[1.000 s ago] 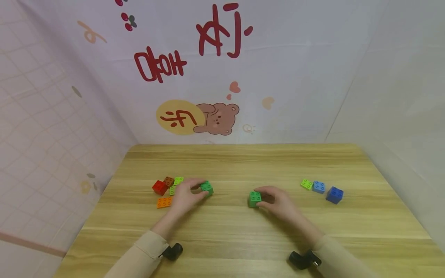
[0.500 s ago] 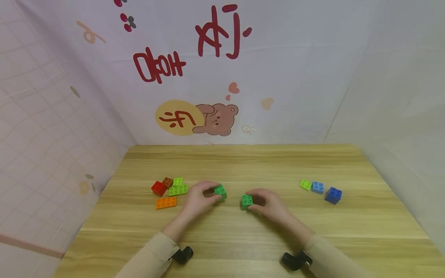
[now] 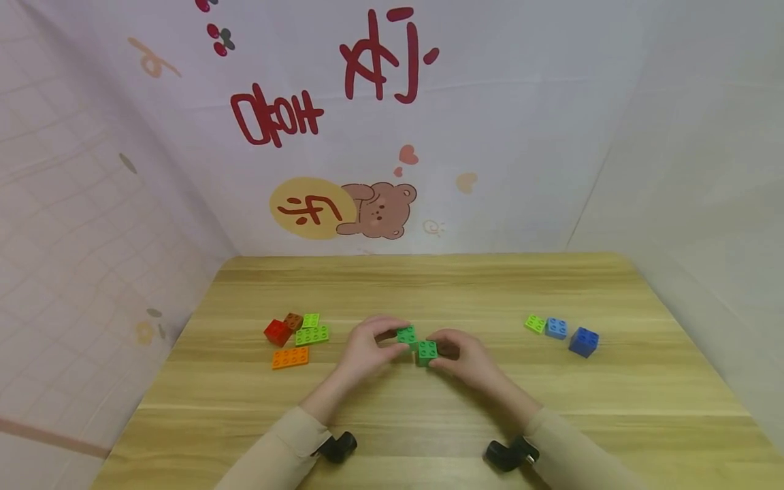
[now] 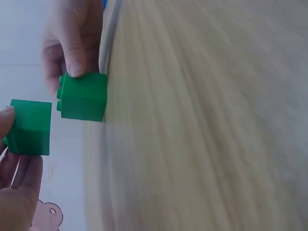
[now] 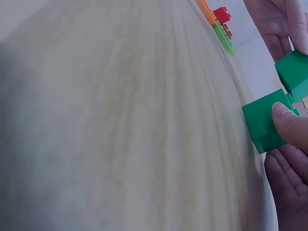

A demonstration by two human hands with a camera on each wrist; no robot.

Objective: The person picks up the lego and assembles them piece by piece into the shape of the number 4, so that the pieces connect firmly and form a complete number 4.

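Observation:
My left hand (image 3: pixel 366 350) pinches a green two-by-two toy brick (image 3: pixel 405 335) between thumb and fingers. Facing it, my right hand (image 3: pixel 467 361) pinches a second green brick (image 3: pixel 427 351) of like size, studs up. Both meet near the middle of the wooden table (image 3: pixel 392 425). In the left wrist view, the left hand's brick (image 4: pixel 30 127) sits higher than the right hand's brick (image 4: pixel 83 97), with a gap between them. From the right wrist, the left hand's brick (image 5: pixel 294 74) appears just above and behind the studs of the other brick (image 5: pixel 266 120); contact is unclear.
To the left lie a red brick (image 3: pixel 278 332), a brown brick (image 3: pixel 293 321), a small lime piece (image 3: pixel 311 320), a longer lime piece (image 3: pixel 312 335) and an orange plate (image 3: pixel 290 357). Rightward are a lime piece (image 3: pixel 535 323), a light blue brick (image 3: pixel 557 328) and a dark blue brick (image 3: pixel 584 341).
My left hand has carried its green brick rightward, and my right hand has brought its brick leftward. The wide gap between the two bricks has closed to almost nothing in the head view.

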